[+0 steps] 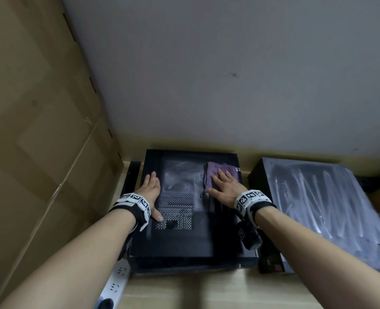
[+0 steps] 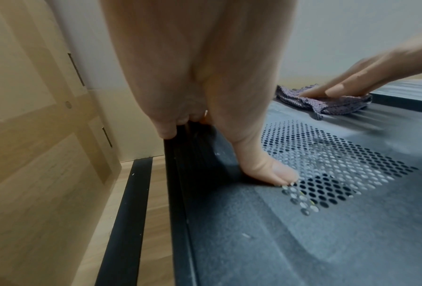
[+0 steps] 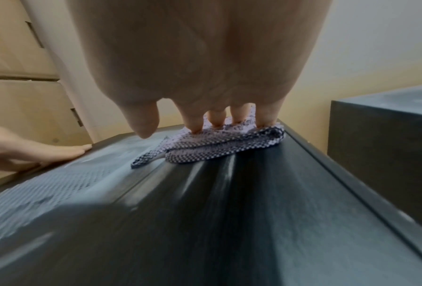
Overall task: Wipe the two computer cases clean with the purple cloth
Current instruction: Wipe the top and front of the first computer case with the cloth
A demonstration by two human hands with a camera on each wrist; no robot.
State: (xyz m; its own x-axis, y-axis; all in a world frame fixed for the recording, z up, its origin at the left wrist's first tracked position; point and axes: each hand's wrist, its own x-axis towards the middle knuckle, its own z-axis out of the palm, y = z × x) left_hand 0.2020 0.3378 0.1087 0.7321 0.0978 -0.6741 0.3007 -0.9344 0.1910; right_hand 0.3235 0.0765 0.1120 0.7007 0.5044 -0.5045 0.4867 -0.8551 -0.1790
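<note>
Lying folded near the far right corner of the nearer computer case (image 1: 184, 237): the purple cloth (image 1: 215, 173), woven and bumpy, one loose tail trailing toward the middle. Pressing it flat, fingers straight and slightly spread, thumb held clear to the side: the right hand (image 1: 225, 189). Resting along the left edge of the same case, fingers extended together and thumb laid out by the perforated vent (image 1: 176, 208): the left hand (image 1: 151, 190); in the left wrist view, fingertips seemingly dipping over the rim, though too blurred to be certain. Wearing white bands with black square markers on both wrists. Showing dusty grey smears and streaks across the black metal panel, with round holes in the vent grid. Sitting just to the right, apart from the first: the second computer case (image 1: 323, 197), likewise dark and streaked. Standing on a pale wood-grain surface (image 1: 229, 291), against a plain light wall (image 1: 229, 74). Rising on the left: stacked cardboard boxes (image 1: 39, 130). Lying at the near left: a white power strip (image 1: 115, 284)
</note>
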